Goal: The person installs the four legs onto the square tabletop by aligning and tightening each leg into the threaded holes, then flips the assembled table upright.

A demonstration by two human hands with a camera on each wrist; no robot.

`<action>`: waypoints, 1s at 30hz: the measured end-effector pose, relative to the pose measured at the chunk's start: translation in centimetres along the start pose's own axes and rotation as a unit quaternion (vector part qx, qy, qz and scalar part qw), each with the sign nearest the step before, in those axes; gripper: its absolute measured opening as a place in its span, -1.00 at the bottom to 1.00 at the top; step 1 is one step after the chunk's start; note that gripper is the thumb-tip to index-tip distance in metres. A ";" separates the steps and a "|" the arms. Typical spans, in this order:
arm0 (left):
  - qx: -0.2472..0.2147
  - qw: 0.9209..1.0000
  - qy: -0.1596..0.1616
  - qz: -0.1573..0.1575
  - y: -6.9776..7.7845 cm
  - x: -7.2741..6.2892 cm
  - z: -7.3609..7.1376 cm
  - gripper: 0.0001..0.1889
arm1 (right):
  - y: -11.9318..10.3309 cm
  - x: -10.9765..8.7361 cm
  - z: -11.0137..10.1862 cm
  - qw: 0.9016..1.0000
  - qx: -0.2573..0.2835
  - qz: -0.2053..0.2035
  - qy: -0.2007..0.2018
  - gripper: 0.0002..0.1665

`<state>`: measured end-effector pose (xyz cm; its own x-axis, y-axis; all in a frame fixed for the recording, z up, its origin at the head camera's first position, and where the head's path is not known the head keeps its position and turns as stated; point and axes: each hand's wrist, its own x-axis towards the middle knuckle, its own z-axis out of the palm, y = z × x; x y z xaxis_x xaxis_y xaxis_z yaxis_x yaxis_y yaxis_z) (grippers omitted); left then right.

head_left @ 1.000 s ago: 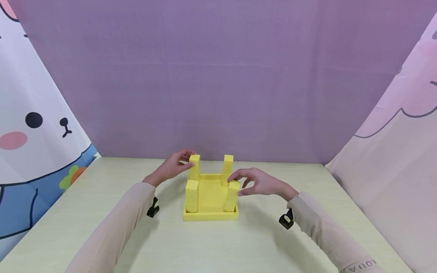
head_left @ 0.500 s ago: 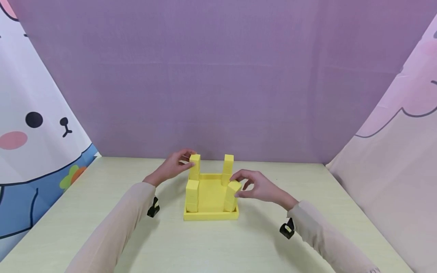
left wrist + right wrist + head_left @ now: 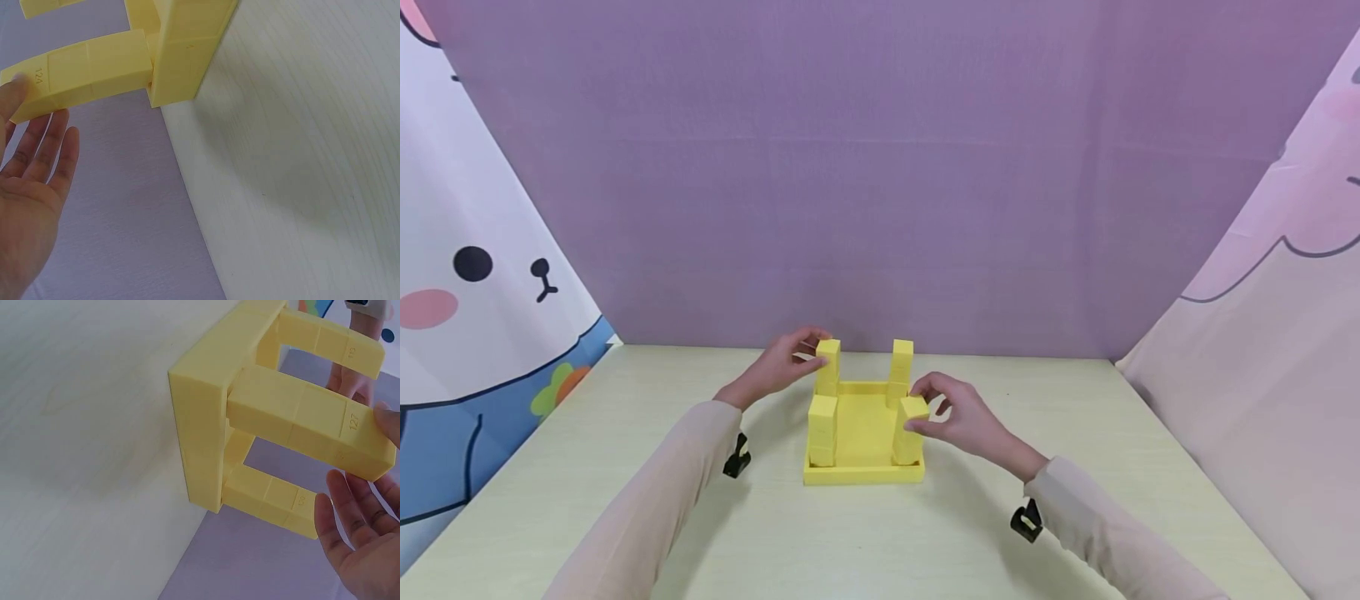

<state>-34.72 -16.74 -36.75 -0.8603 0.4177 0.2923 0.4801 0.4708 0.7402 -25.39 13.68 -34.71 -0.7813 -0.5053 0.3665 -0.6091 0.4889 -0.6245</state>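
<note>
A shallow yellow tray (image 3: 865, 476) sits on the table with an upright post of stacked yellow blocks at each corner. My left hand (image 3: 778, 363) pinches the top of the far-left post (image 3: 831, 373) between thumb and fingers; the left wrist view shows number 124 near that post's top (image 3: 94, 72). At the near-right post (image 3: 909, 440), my right hand (image 3: 968, 423) grips the top block, thumb on the near side and fingers behind. Number 127 marks this post (image 3: 312, 419) in the right wrist view. Seams between stacked blocks show along both posts.
The near-left post (image 3: 822, 433) and far-right post (image 3: 901, 367) stand untouched by either hand. A pale wood-grain table (image 3: 880, 542) lies beneath, backed by a purple cloth (image 3: 880, 183). Cartoon-printed cloths hang at left (image 3: 497, 333) and right (image 3: 1285, 350).
My right hand has shifted its grip, the thumb coming round to the near face. The near-right post turned and now stands straighter. My left hand stays put on the far-left post.
</note>
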 end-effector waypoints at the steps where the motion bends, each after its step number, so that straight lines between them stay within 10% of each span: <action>1: -0.001 1.000 0.000 0.000 0.0 0.0 0.0 -0.60 | 0.0 0.0 0.0 1.000 -0.002 0.001 -0.001 -0.57; 19: -0.001 1.000 0.001 0.005 0.5 -0.2 -0.1 -0.61 | 1.3 1.7 -2.0 0.991 0.013 -0.030 -0.131 -0.52; 30: 0.000 1.000 0.002 0.009 0.5 -0.2 -0.1 -0.61 | 1.4 1.3 -1.4 0.995 0.016 -0.031 -0.095 -0.63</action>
<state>-34.34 -16.64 -36.41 -0.8525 0.4225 0.3078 0.4951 0.4635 0.7349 -27.50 14.74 -34.13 -0.7008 -0.6607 0.2690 -0.6475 0.4310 -0.6285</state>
